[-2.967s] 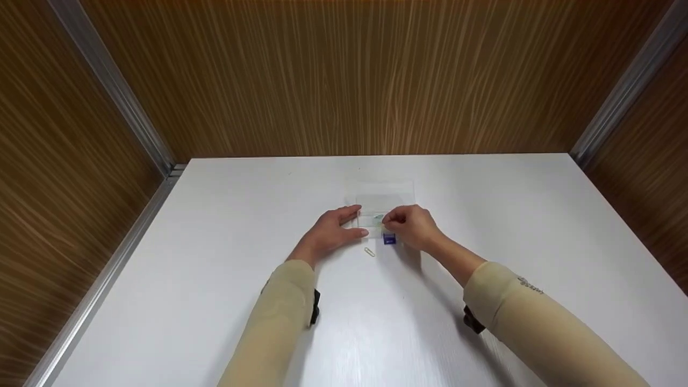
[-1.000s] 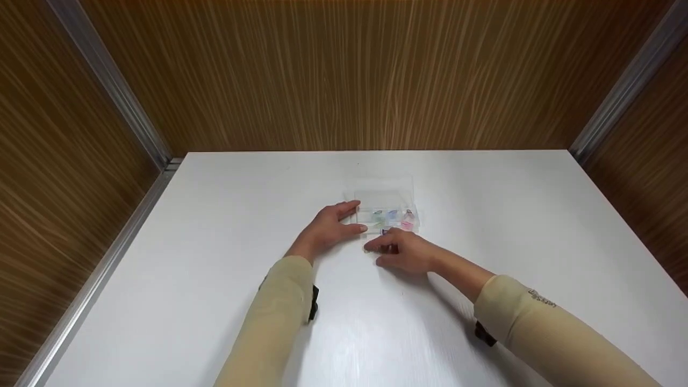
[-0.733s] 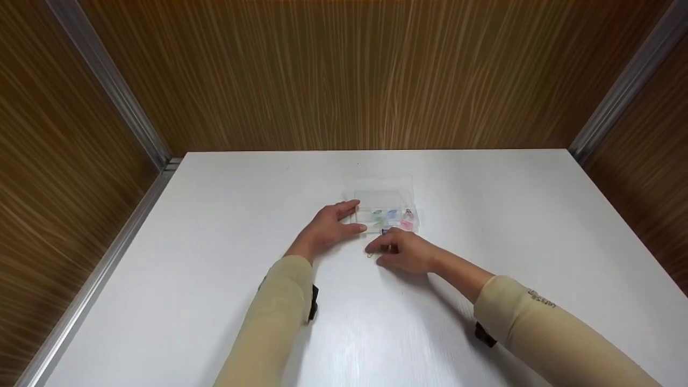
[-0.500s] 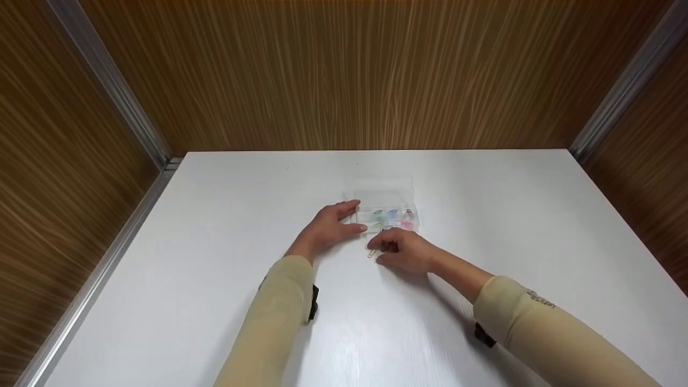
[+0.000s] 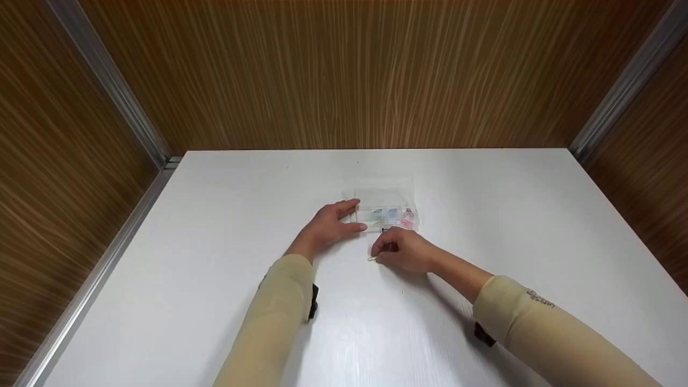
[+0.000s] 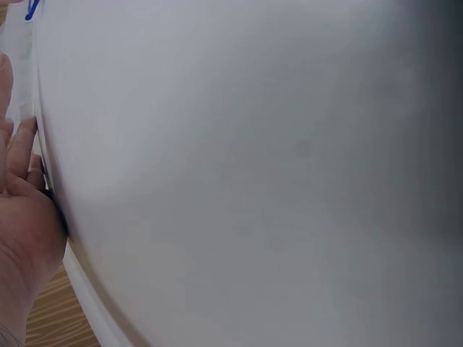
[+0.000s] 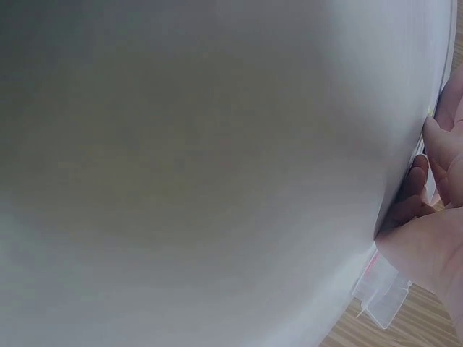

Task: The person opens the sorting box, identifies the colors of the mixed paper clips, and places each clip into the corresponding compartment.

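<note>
A clear plastic box (image 5: 368, 216) with its see-through lid (image 5: 384, 184) raised stands ahead of me. Its compartments hold green, blue and pink clips. My left hand (image 5: 331, 226) rests at the box's left side, fingers and thumb spread and fairly straight, touching its edge. In front of the box, my right hand (image 5: 406, 251) pinches a pale yellow paper clip (image 5: 371, 259) low over the table; one end sticks out to the left of the fingertips. A dark blue item (image 5: 384, 230) shows partly behind the right hand, mostly hidden.
The white table (image 5: 226, 215) spreads out on all sides of the box. Wood-patterned panels (image 5: 344, 75) rise behind it and at both sides, with metal posts (image 5: 115, 86) in the corners.
My right hand came back from over the box to the paper clip, turned it and drew it in between finger and thumb. The left hand stays by the box.
</note>
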`<state>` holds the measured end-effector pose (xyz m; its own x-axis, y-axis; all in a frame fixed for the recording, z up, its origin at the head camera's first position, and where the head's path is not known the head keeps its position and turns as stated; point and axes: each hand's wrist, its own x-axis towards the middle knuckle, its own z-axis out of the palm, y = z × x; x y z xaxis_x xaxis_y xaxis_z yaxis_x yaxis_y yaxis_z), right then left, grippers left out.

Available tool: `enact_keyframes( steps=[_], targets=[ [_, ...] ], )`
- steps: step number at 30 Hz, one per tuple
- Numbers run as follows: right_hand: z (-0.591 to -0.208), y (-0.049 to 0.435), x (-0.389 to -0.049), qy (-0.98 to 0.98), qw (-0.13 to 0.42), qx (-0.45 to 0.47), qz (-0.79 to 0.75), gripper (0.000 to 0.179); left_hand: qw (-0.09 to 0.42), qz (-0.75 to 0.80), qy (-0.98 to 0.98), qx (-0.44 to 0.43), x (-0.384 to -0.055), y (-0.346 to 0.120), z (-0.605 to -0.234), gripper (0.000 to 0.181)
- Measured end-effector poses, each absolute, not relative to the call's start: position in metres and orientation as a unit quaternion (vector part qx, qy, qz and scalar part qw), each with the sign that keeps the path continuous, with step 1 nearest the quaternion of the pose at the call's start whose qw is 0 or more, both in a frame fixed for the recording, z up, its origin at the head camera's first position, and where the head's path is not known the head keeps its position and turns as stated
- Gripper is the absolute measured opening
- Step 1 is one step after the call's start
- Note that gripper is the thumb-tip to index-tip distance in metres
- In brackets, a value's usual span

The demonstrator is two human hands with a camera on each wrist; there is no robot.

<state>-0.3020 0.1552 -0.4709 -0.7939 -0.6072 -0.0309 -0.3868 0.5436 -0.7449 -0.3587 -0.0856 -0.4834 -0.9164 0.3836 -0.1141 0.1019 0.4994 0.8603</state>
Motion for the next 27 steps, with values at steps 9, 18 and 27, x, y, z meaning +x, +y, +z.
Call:
enact_keyframes(
  steps=[9, 18, 27],
  targets=[
    [-0.4709, 0.155, -0.3022, 0.864, 0.139, -0.3, -0.38, 0.009, 0.147, 0.468, 0.86, 0.139, -0.3596, -0.0849, -0.4831, 0.073],
    [-0.4728, 0.1564, -0.3021, 0.864, 0.145, -0.3, -0.378, 0.009, 0.146, 0.481, 0.853, 0.139, -0.3567, -0.0856, -0.4813, 0.072],
    [-0.4745, 0.159, -0.3009, 0.852, 0.15, -0.276, -0.419, 0.009, 0.149, 0.494, 0.845, 0.142, -0.357, -0.0874, -0.4856, 0.074]
  ],
)
